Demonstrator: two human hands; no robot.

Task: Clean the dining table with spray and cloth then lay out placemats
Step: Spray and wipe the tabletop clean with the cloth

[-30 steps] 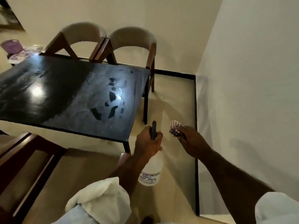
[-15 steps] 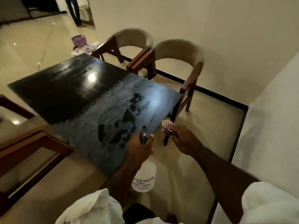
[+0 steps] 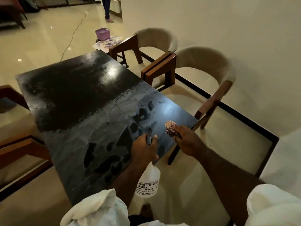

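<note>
Spray bottle [image 3: 147, 181], white with a printed label, hangs off the near right edge of the counter [image 3: 73, 95]. The left grip [image 3: 144, 150] is wrapped round its neck, and the dark trigger head sticks up between the fingers. The right grip [image 3: 187, 141] pinches a bunched checked cloth [image 3: 170, 127] in its curled fingertips.

A second ago both grips were out past the counter's corner, above the floor. Half a second ago the left one had reached the counter's edge, while the cloth was still just off the corner, by the leg. Now the head of the spray bottle is over the wet surface and the cloth is over the near right corner. Whether the cloth touches the top I cannot tell.

The grey film on the near half of the counter, with its dark blotches, looks the same as before, and the far half is still darker and glossy.

The view has swung left and up, so more of the room shows. Two cream chairs with wooden arms, a far one [image 3: 156, 39] and a nearer one [image 3: 203, 62], stand along the right side. Beyond the far end are a purple tub [image 3: 102, 33] and a patterned sheet [image 3: 107, 44] just beside it. A person's legs [image 3: 107, 8] stand on the shiny floor at the back.
</note>
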